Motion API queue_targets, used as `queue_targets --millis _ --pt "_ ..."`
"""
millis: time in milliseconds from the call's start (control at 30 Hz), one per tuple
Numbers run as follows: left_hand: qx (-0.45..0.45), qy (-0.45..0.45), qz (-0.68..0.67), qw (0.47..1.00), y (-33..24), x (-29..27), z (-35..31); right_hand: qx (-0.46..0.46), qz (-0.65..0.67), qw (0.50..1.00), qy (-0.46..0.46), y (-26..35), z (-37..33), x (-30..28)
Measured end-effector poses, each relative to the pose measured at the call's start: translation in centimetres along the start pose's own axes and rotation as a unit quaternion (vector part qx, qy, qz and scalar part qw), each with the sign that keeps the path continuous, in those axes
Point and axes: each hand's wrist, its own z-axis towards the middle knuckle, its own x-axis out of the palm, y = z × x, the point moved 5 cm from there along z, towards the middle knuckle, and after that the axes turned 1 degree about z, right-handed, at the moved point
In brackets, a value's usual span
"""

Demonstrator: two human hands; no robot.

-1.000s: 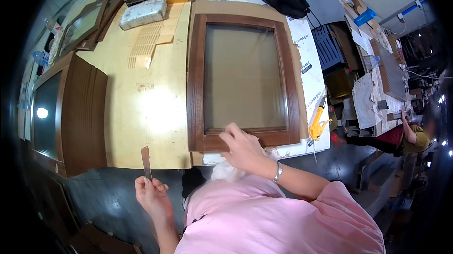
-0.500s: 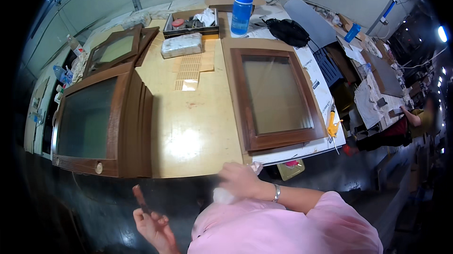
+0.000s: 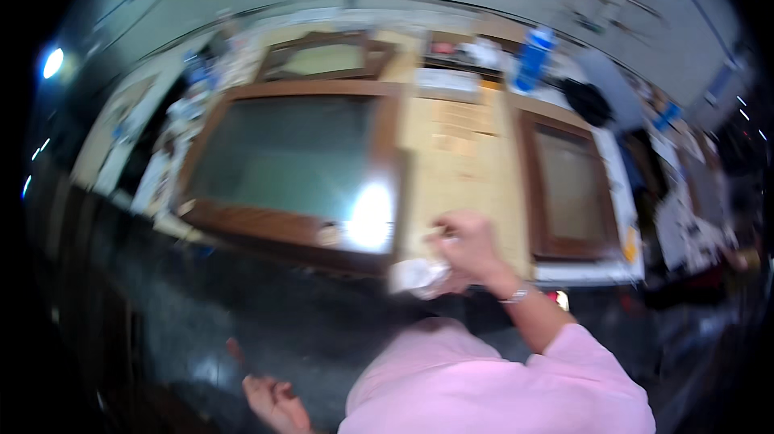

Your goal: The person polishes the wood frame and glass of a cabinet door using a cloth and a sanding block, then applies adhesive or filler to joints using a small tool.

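Observation:
My right hand (image 3: pixel 469 247) is closed over the front of the table, blurred by motion, with a crumpled white cloth (image 3: pixel 419 277) hanging from it. It is close to the right front corner of the stacked brown wood-framed glass doors (image 3: pixel 379 259). Low on the left, beyond the table's front edge, my left hand (image 3: pixel 276 403) has its fingers curled. A short reddish-brown stick (image 3: pixel 234 349) points up from it; smear hides the grip. On the right side of the table lies another wood-framed glass door (image 3: pixel 538 192), apart from both hands.
Smaller framed panels (image 3: pixel 322 55) rest behind the stack. A white wrapped block (image 3: pixel 448 85), an open box of odds and ends (image 3: pixel 442 45), a blue bottle (image 3: pixel 534 59) and a black bag (image 3: pixel 587 102) stand at the back. A yellow tool (image 3: pixel 630 244) lies by the right edge.
The view has swung left, toward the door stack. My right hand has risen from the front edge to over the table with the cloth. My left hand stays low with the stick.

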Motion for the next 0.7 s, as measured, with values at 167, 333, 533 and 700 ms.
queue_targets --millis 167,333,533,700 --pt "-0.009 -0.003 -0.032 0.999 -2.8 2.9 6.1 0.079 0.023 0.996 -0.026 4.2 6.5 -1.1" --pt "0.032 0.036 -0.036 0.998 -5.6 3.1 14.0 0.06 0.014 0.998 0.016 8.3 11.4 2.1" --pt "0.06 0.001 -0.022 0.998 -8.3 3.3 25.9 0.044 -0.112 0.976 0.18 9.8 14.2 6.3" --pt "0.073 -0.018 0.046 0.996 -9.3 1.0 38.2 0.097 -0.218 0.959 0.154 11.8 14.6 5.9"
